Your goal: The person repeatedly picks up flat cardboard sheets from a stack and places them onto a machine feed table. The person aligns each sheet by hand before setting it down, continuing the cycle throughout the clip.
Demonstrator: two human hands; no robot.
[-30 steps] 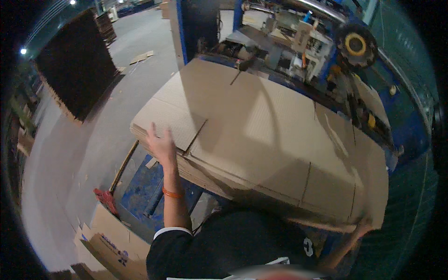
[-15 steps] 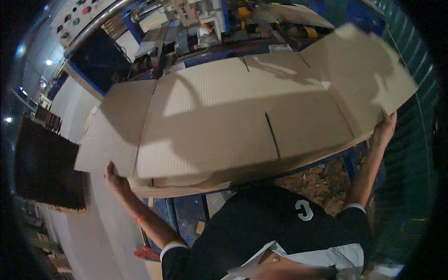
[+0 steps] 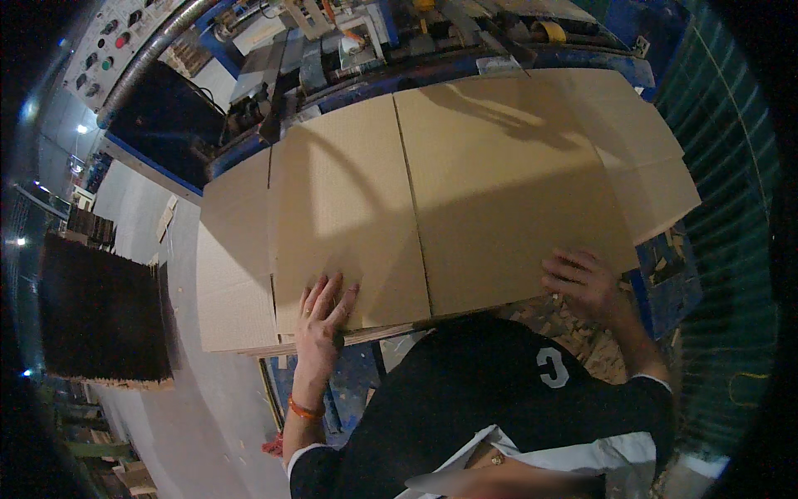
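Item: flat corrugated cardboard box blank (image 3: 465, 191), tan, scored into panels with slotted flaps at the left and right ends. It is lying across the top of a stack of like sheets (image 3: 241, 320), whose edges are showing at the lower left, in front of a blue box-making machine (image 3: 349, 58) and directly ahead of the person's chest.

Left hand (image 3: 322, 320): lying flat on the near left panel, fingers spread and pressing down, thumb toward the near edge. An orange wristband (image 3: 302, 410) is sitting on that wrist.

Right hand (image 3: 586, 283): fingers curled together over the near right edge of the sheet, pinching it; whether the thumb is reaching underneath cannot be told.

Surroundings: a grey control panel (image 3: 112, 46) with coloured buttons at the upper left; a dark pallet stack (image 3: 104, 320) standing well apart at the left; cardboard scraps (image 3: 582, 333) littering the floor beside the right hand.

Handling note, as a judgement: the sheet is wide and floppy, so keeping the 2 hands well apart and level, moving them together, and keeping the scores unbent should be holding it square with the stack below.
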